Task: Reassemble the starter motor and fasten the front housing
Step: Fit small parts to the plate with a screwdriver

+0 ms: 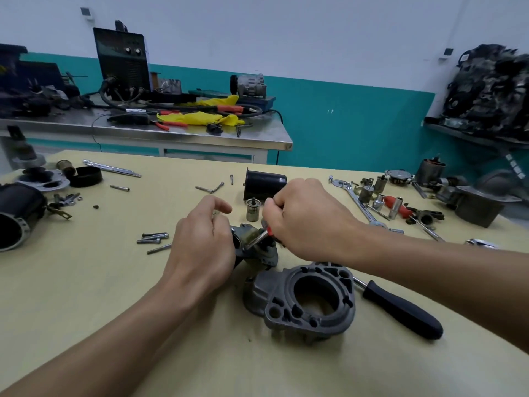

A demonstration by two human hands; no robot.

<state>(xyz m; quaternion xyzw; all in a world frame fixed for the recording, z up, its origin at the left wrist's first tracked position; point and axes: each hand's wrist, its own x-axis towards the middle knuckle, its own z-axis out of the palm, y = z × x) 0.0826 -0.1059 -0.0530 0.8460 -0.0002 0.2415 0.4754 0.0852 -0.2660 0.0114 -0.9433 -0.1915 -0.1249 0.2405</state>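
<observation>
Disassembled starter components.
Grey cast front housing [303,299] lies bore upward; small greasy subassembly [257,247] just beyond; black cylindrical motor body [264,183] stands farthest.

red tool [268,231] mostly hidden in right hand [309,222], motor part [257,249] half covered by left hand [200,247]

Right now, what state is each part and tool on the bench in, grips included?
left grip: holds the small motor assembly on the table.
right grip: curled round a red-handled screwdriver, tip at that assembly.
front housing: detached, lying on the table, opening up.
black-handled screwdriver: lying unused beside the housing.
black motor casing: set apart behind both grips.
loose bolts: lying unfitted on the table.
</observation>
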